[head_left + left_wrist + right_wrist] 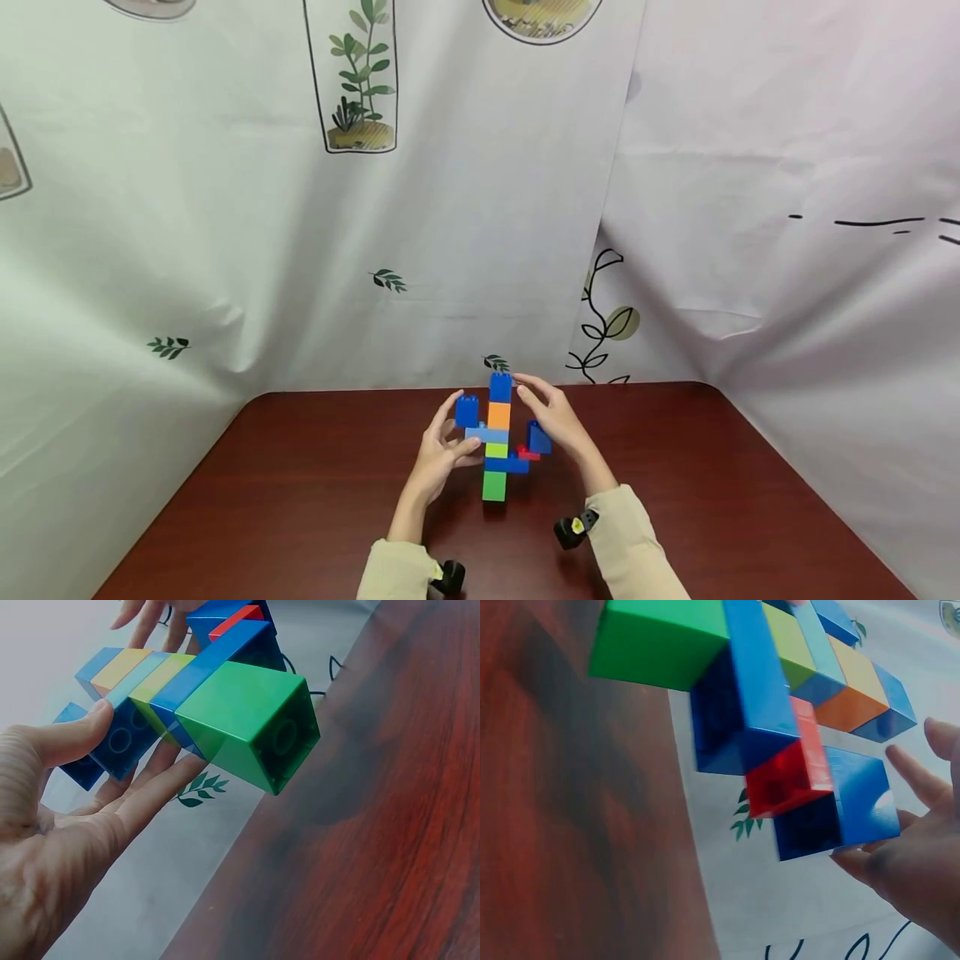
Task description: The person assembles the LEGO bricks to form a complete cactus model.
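Observation:
My left hand [435,462] holds a tower of toy building bricks, with the thumb on the light blue brick [491,436]. The tower is raised off the table; the hollow underside of its green bottom brick [247,712] shows in the left wrist view. Above the green are a long blue brick, a lime brick [497,450], the light blue one, an orange brick [498,415] and a blue top brick [501,387]. Another blue brick [467,412] sits on the left arm. On the right arm, a red brick [791,769] bears a blue brick [862,799]. My right hand [558,423] is beside them, fingers extended.
The dark red-brown table [300,475] spreads out beneath the hands. A white cloth [465,208] with plant drawings hangs behind it and along both sides. Each wrist carries a small black camera [572,532] at its cuff.

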The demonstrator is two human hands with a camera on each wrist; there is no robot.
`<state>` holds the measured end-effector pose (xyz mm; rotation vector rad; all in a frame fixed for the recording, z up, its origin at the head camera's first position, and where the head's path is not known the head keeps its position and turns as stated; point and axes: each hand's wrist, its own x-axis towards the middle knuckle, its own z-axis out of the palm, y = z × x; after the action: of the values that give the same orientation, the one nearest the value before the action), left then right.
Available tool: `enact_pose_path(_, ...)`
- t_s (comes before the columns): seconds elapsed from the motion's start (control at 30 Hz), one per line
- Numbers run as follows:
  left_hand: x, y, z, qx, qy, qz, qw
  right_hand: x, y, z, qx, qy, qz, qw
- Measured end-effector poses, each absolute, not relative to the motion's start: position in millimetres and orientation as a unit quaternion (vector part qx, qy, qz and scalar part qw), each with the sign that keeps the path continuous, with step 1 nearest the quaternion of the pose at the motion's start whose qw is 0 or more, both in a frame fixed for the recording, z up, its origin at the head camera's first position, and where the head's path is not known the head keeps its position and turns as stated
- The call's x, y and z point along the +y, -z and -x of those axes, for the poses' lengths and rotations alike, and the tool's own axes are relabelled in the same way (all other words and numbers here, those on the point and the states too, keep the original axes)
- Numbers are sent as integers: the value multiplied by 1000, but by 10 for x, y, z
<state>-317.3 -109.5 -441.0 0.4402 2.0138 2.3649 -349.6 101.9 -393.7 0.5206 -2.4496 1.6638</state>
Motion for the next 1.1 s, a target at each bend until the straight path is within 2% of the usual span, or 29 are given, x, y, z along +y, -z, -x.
enact_pose_path(0.23,-1093,4400,3214,633,-763,-129,-19,1053,4061,3432,-784,-591,-172,84)
enact_pose_path(0.6,-1098,4383,3222,617,-778,-117,-26,1133,4215,3346,-723,-668,-175,20)
enact_pose_path(0.97,-1111,4381,3203,625,-772,-110,-33,1116,4274,3367,-698,-696,-165,-8)
enact_pose_path(1.1,-1104,4400,3200,631,-767,-113,-37,1114,4290,3352,-696,-700,-162,1)
